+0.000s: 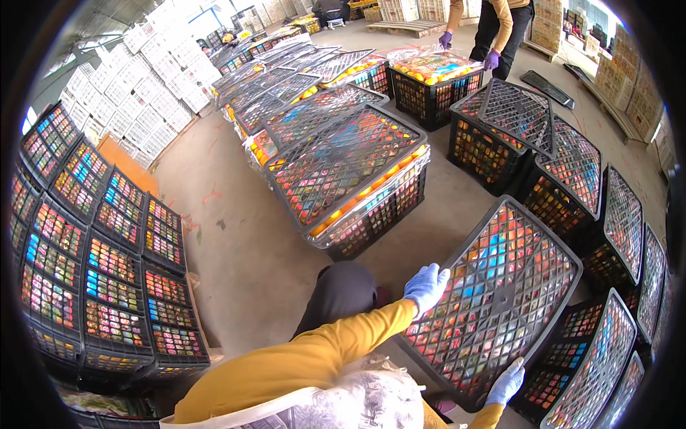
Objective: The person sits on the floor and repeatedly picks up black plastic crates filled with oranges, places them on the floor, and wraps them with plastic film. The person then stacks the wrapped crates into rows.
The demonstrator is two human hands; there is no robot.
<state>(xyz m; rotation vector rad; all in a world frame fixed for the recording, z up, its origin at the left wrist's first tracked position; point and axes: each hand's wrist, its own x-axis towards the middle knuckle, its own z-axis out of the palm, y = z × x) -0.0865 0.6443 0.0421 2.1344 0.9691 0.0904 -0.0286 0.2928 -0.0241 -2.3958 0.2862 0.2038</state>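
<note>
A black plastic lattice lid (502, 303) lies before me, tilted in view, with colourful printed wrapping showing through its openings. In a light blue glove, my left hand (427, 288) grips the lid's left edge. My right hand (505, 382), gloved alike, holds the lower right edge. Most of what stands beneath the lid is hidden by it. Ahead to the left, a black plastic crate (375, 225) of orange fruit carries a similar lattice lid (348, 161). Clear plastic film sticks out around that crate's rim.
Stacked filled crates (112, 268) rise on the left. A row of lidded crates (563, 166) curves along my right. Beyond, a person in purple gloves (492, 59) handles an unlidded fruit crate (437, 96). A loose lid (547, 89) lies on the floor; white boxes (144, 80) are piled behind.
</note>
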